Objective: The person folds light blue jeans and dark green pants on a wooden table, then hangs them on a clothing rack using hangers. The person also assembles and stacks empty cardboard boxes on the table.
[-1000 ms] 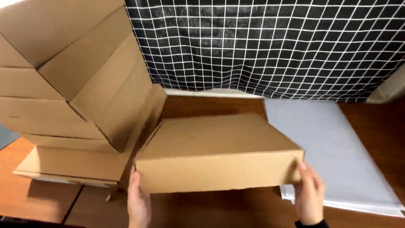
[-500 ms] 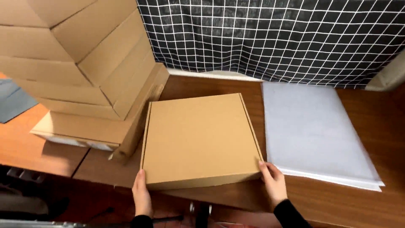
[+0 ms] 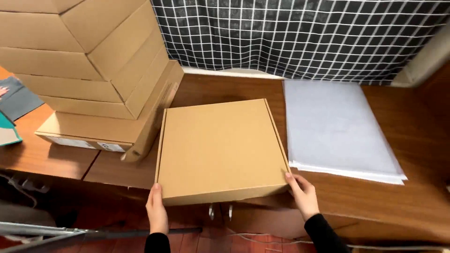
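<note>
A flat, square brown cardboard box lies closed on the brown wooden surface, its near edge overhanging. The left hand and right hand touch its near corners. A stack of white paper sheets lies just beside it, a pile of brown cardboard boxes on the other side.
</note>
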